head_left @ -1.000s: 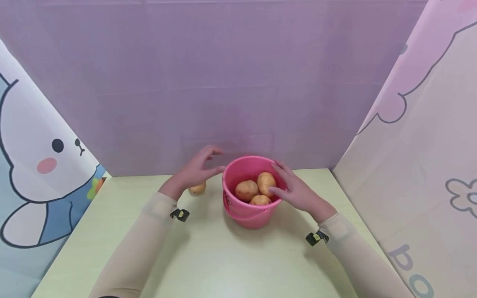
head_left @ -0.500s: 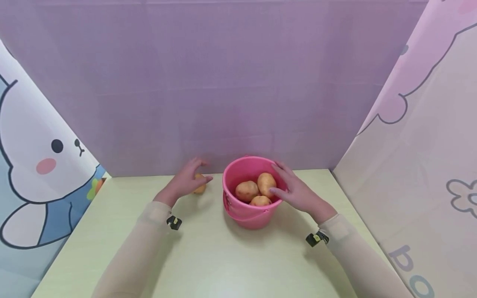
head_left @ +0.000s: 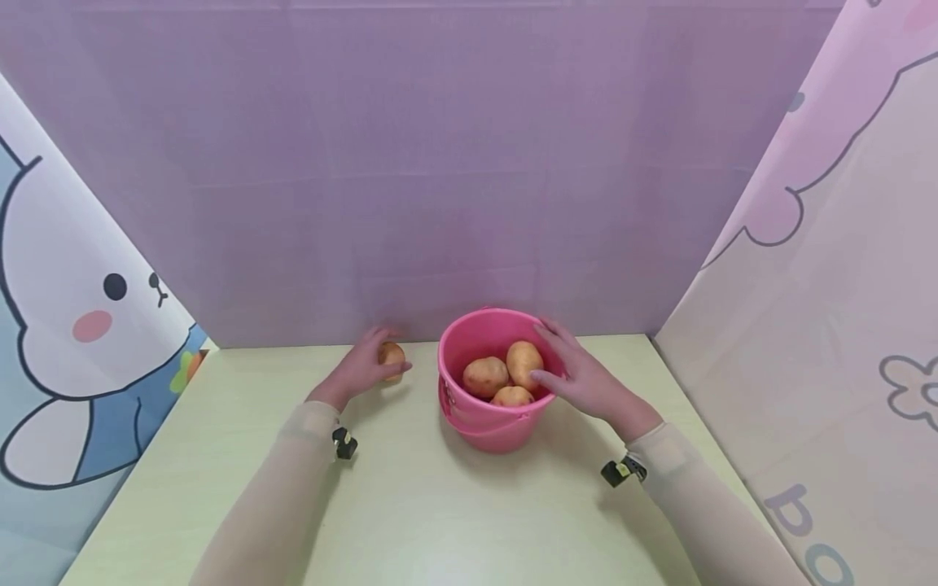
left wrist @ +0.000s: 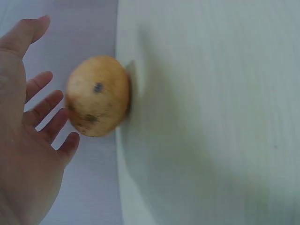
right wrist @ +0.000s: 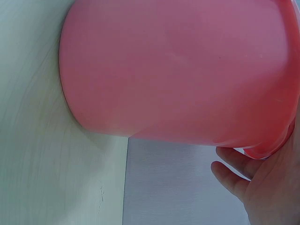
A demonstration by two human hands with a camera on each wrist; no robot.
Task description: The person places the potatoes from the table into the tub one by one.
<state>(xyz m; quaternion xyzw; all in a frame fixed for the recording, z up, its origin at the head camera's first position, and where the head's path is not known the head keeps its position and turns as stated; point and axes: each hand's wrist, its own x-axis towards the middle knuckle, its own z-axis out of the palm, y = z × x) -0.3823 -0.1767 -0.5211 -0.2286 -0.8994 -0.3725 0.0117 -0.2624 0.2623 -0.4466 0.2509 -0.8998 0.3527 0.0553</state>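
Observation:
My left hand [head_left: 361, 369] is at a potato [head_left: 392, 358] that sits on the table close to the back wall. In the left wrist view the thumb stands off this potato [left wrist: 97, 96], and the loosely bent fingertips are beside or just touching it. To the right stands a pink bucket [head_left: 487, 427] with several potatoes [head_left: 485, 377] inside. My right hand [head_left: 586, 377] holds the bucket's right rim, its thumb over the inner side. In the right wrist view, fingers [right wrist: 234, 178] lie outside, under the rim of the bucket [right wrist: 173, 70]; the thumb is hidden there.
The pale table [head_left: 440, 521] ends at a purple back wall [head_left: 440, 163]. Printed panels close off the left [head_left: 66, 407] and right [head_left: 828, 366] sides. The bucket's pink handle [head_left: 484, 425] hangs down at the front.
My left hand has moved left and down from beside the bucket's rim to the lone potato, which has barely shifted. My right hand and the bucket have stayed in place.

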